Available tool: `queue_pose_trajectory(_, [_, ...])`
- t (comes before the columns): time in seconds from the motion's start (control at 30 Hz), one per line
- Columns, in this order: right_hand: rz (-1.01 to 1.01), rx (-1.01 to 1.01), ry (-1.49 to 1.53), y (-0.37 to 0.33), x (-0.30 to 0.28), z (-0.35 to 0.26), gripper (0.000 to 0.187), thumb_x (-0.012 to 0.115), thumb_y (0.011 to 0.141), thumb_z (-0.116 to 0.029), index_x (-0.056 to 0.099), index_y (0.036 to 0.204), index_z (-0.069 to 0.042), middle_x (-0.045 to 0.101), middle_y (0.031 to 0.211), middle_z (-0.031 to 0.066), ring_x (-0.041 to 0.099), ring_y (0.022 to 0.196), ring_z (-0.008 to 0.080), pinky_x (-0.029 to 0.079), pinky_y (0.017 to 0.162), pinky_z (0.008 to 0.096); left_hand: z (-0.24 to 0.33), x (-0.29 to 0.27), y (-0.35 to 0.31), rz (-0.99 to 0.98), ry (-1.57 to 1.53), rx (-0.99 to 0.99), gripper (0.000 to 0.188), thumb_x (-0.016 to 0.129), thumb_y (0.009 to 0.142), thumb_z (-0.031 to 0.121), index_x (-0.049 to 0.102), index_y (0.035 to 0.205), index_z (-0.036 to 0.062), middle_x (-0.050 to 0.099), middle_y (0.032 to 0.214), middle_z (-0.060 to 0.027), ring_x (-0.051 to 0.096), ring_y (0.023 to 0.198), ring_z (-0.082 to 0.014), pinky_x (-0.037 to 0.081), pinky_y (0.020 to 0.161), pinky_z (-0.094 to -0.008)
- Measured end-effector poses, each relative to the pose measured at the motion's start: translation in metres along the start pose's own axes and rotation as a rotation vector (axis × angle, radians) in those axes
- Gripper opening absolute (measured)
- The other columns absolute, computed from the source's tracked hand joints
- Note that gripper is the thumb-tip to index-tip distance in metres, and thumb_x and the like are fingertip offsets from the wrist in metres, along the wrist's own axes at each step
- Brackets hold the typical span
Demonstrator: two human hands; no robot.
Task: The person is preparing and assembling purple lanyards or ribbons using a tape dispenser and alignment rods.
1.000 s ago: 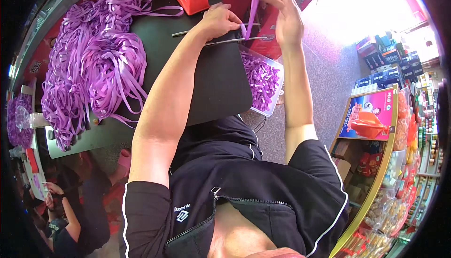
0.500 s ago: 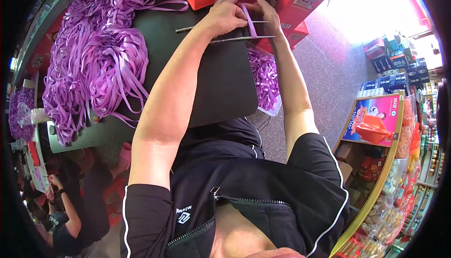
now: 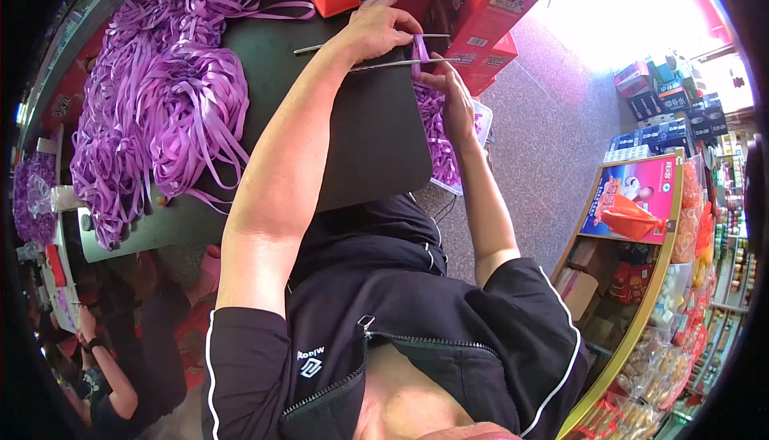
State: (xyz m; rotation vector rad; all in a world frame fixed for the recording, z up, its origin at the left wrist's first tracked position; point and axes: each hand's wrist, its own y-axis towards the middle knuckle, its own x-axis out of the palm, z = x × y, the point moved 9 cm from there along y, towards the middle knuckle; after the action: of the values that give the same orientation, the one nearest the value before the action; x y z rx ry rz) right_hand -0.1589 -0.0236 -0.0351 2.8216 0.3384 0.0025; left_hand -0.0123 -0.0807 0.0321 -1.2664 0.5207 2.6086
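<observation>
The left hand (image 3: 376, 32) grips two thin metal rods (image 3: 392, 64), fingers clenched round them. The right hand (image 3: 452, 96) pinches a purple ribbon strip (image 3: 420, 46) looped over the rods, just beside the left fingertips, above a tray of ribbon pieces (image 3: 440, 144).

Wearer's body as seen from the head camera: a black short-sleeved top (image 3: 416, 336) with thin white piping along the sleeve edges, a zip opening at the chest with a metal pull, and a small white emblem. Both forearms are bare.
</observation>
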Motion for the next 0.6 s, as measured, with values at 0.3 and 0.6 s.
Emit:
queue_pose_trajectory(0.3, [0.136,0.029,0.185,-0.023,0.0,-0.006,0.037,0.031,0.097,-0.025,0.053,0.106,0.004,0.06,0.106,0.0163,0.055,0.104,0.0222,0.036,0.096,0.0335,-0.006,0.005,0.004,-0.008,-0.097,-0.044,0.024,0.065,0.072,0.024,0.07,0.096,0.0217,0.038,0.136,-0.0181,0.025,0.132,-0.0295,0.022,0.107,-0.0381])
queue_pose_trajectory(0.6, [0.071,0.087,0.061,-0.019,0.003,-0.06,0.034,0.037,0.096,-0.025,0.055,0.103,0.003,0.061,0.103,0.0153,0.058,0.098,0.0215,0.04,0.092,0.0326,0.004,0.001,0.003,-0.057,-0.07,0.006,0.023,0.065,0.073,0.023,0.07,0.094,0.0145,0.041,0.132,-0.0231,0.034,0.127,-0.0332,0.027,0.105,-0.036])
